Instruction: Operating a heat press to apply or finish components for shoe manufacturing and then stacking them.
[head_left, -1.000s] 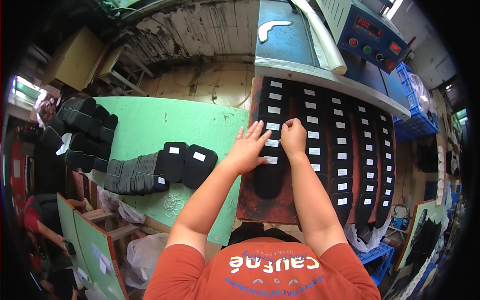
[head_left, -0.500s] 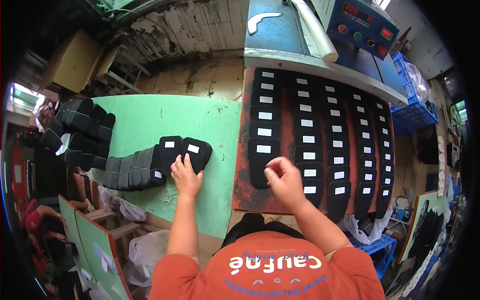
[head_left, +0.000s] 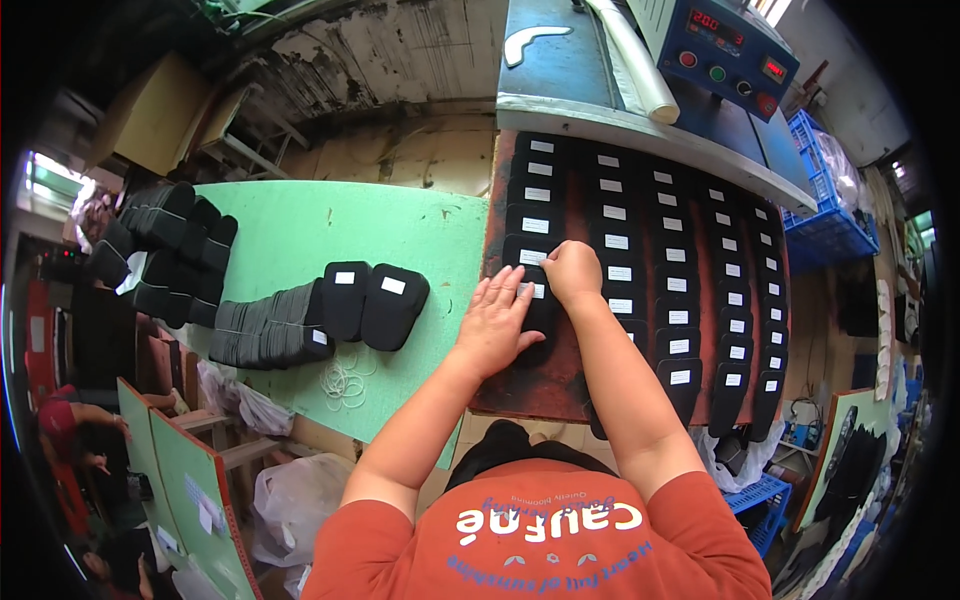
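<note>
Around the work area
A blue control box [head_left: 728, 50] stands far right; white rubber bands [head_left: 345, 382] lie on the green table [head_left: 300, 225].

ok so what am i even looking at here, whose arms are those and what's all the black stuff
The view comes from a fisheye camera on a person's head, looking down, so the arms are the person's own. Both the left hand and the right hand press on one black pad at the near end of a column. It lies on a dark board covered in rows of black pads with white labels. On the green table to the left a fanned stack of pads waits. Beyond the board stands a blue machine.
</note>
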